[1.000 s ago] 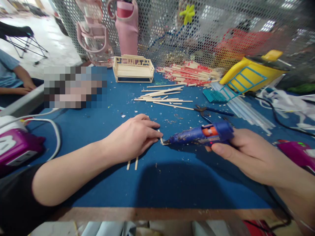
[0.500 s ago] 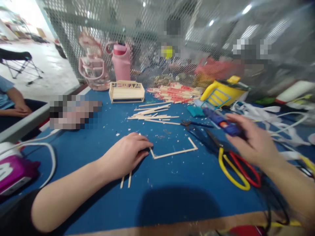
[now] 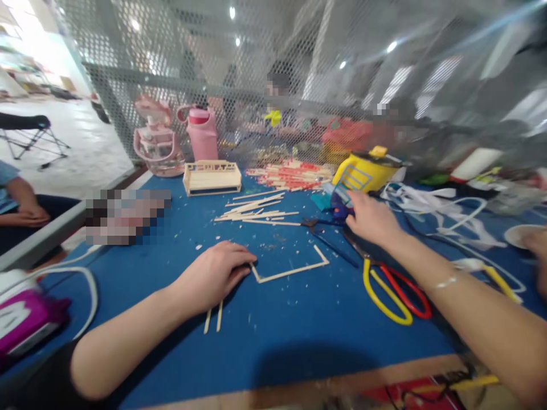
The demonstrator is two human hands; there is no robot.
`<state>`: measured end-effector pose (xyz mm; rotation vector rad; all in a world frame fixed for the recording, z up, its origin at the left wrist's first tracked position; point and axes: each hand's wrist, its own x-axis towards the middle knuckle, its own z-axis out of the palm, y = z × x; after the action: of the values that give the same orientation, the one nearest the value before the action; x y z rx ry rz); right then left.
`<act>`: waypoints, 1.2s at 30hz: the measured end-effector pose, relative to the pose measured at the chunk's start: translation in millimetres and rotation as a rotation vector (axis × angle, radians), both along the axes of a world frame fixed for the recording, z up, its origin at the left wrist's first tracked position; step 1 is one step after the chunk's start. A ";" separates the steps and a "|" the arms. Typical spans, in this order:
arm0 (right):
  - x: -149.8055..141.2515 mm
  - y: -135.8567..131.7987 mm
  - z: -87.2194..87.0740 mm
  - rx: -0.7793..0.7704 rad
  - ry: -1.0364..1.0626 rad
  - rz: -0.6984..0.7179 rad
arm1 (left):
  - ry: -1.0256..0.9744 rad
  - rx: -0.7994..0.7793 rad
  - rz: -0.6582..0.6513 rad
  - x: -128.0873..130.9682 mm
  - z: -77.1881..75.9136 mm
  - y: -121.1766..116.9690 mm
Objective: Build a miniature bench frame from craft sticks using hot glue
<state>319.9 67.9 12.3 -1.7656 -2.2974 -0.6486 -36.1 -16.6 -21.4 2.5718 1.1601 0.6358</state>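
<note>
My left hand (image 3: 216, 273) rests on the blue tabletop with fingers closed at the left end of a three-sided wooden stick frame (image 3: 294, 272). Two loose sticks (image 3: 219, 316) stick out from beneath that hand. Further off to the right, my right hand (image 3: 370, 216) is wrapped around a blue glue gun (image 3: 341, 206), beside a yellow container (image 3: 371, 171); its grip is partly hidden by the fingers. Scissors with one yellow and one red handle (image 3: 387, 290) lie below my right forearm. Pliers (image 3: 327, 242) lie between the frame and the glue gun.
Loose sticks (image 3: 256, 212) lie mid-table, with a red-tipped stick pile (image 3: 290, 173) behind. A small wooden stick model (image 3: 212, 179) stands near a pink bottle (image 3: 203, 134). White cords (image 3: 448, 216) tangle at right. Another person's hand (image 3: 539, 256) shows at the right edge.
My right hand has moved away from me and leftward with the glue gun, toward the yellow container. My left hand stays at the stick frame. The view has shifted slightly.
</note>
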 end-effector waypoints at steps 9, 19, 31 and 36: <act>-114.2 -83.1 -10.7 -0.471 0.164 0.652 | 0.024 -0.013 0.018 1.4 2.2 1.8; -112.3 -77.8 -23.6 -0.407 0.358 0.661 | -0.010 -0.015 -0.012 1.8 -3.8 3.8; -109.3 -81.1 -18.4 -0.200 0.487 0.738 | -0.249 -0.075 0.055 13.3 2.5 -9.2; -107.8 -84.4 -15.0 -0.113 0.402 0.765 | -0.284 -0.019 0.020 14.2 3.3 -15.0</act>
<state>212.2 -16.5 -2.7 -0.8022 -2.4539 -0.0210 -21.9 -31.7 -18.1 2.3587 1.0913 0.9525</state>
